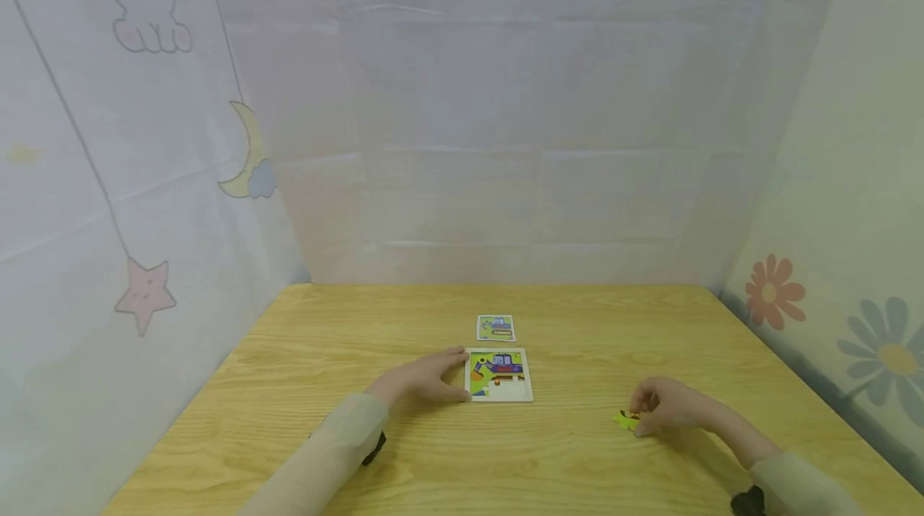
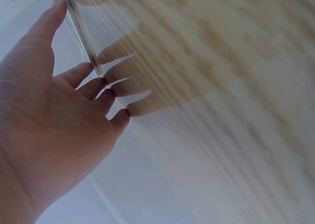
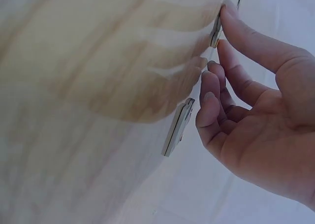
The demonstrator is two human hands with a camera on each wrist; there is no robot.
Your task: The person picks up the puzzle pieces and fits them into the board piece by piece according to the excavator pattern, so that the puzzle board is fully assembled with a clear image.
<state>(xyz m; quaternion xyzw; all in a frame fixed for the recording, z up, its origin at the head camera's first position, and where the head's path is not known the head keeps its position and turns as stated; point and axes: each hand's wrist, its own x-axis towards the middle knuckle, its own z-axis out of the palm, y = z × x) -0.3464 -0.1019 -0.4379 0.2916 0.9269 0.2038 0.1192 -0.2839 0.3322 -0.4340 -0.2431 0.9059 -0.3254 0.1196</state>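
Note:
A jigsaw puzzle board (image 1: 508, 397) with a pale frame and a blue-and-red digger picture lies flat, part of its lower area bare. My left hand (image 1: 429, 378) rests at its left edge, thumb near the lower corner and fingertips near the upper one. In the left wrist view the left hand (image 2: 64, 101) has its fingers spread, touching the tabletop and the board's edge (image 2: 82, 34). Farther right, my right hand (image 1: 671, 406) pinches a green puzzle piece (image 1: 625, 422) between thumb and index finger. Beside its curled other fingers lies a second flat piece (image 3: 178, 128).
A small card (image 1: 496, 328) with a similar digger picture lies just behind the board. All of this is on a wood-grain table (image 1: 346, 323). Printed cloth walls (image 1: 447, 139) enclose the table at the back and both sides.

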